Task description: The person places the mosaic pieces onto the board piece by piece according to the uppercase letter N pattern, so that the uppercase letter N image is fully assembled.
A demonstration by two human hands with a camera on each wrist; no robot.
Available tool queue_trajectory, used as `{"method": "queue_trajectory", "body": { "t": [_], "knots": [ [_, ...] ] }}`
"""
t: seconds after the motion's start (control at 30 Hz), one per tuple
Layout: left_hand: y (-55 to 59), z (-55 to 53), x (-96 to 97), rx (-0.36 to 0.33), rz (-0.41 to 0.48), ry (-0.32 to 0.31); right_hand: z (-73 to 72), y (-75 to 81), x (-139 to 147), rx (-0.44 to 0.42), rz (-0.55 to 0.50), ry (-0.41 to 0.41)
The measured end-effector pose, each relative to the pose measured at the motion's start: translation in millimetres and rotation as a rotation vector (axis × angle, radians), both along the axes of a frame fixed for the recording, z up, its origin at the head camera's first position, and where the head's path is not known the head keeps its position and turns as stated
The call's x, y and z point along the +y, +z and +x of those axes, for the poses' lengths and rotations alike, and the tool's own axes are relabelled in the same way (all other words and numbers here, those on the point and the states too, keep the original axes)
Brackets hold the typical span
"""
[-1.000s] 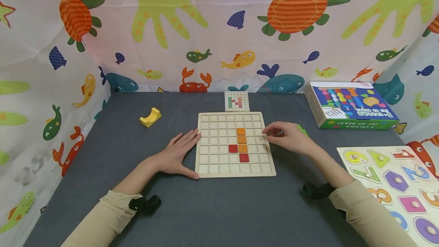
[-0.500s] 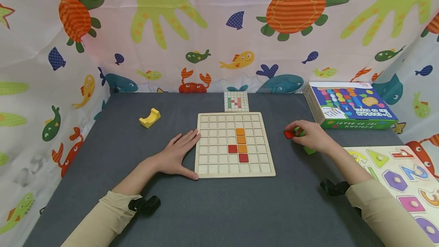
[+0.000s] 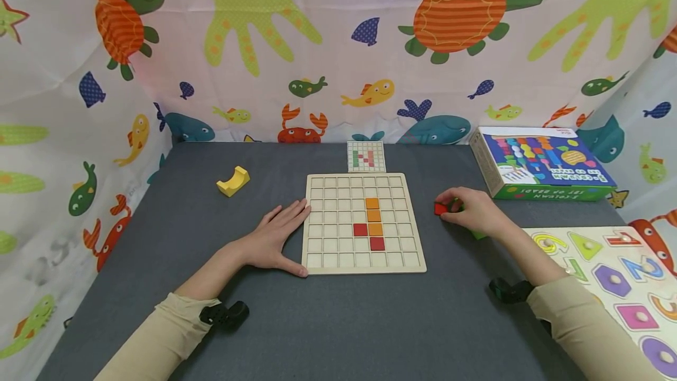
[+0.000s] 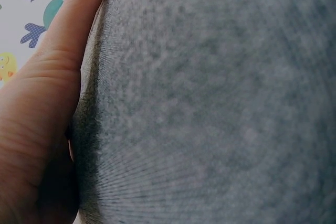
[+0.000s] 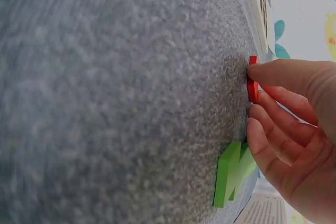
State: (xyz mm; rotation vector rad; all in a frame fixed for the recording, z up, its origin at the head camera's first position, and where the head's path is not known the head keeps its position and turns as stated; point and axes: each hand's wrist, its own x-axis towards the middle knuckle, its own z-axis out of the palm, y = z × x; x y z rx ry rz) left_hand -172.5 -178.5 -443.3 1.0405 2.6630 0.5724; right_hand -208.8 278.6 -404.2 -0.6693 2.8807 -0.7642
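A wooden grid board (image 3: pixel 338 180) lies in the middle of the dark table, with several orange (image 3: pixel 372 216) and red (image 3: pixel 360 229) tiles in its cells. My left hand (image 3: pixel 272 240) spreads over the board's left edge, fingers straight and thumb at the near corner. To the right of the board, my right hand (image 3: pixel 471 210) pinches a small red tile (image 5: pixel 253 80) between thumb and fingertips, close to the table. Green pieces (image 5: pixel 227 174) lie under that hand; in the head view the hand hides most of them.
A small pattern card (image 3: pixel 366 156) sits behind the board. At the left is a yellow arched block (image 3: pixel 233 181). A bead-set box (image 3: pixel 545 163) stands back right, with a number-and-shape puzzle board (image 3: pixel 600 272) in front of it.
My right hand has moved from the board's right edge out to the right, then slightly back left with the red tile. The left hand has stayed on the board's edge.
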Motion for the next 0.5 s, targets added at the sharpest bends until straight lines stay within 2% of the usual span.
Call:
{"method": "queue_trajectory", "body": {
  "t": [0.2, 0.5],
  "knots": [
    [0.4, -0.3, 0.2, 0.002, 0.000, -0.002, -0.3, 0.7, -12, -0.020, -0.034, -0.016],
    [0.0, -0.3, -0.1, -0.003, -0.003, -0.003, -0.8, 5.2, -56, -0.102, -0.131, -0.007]
  ]
}}
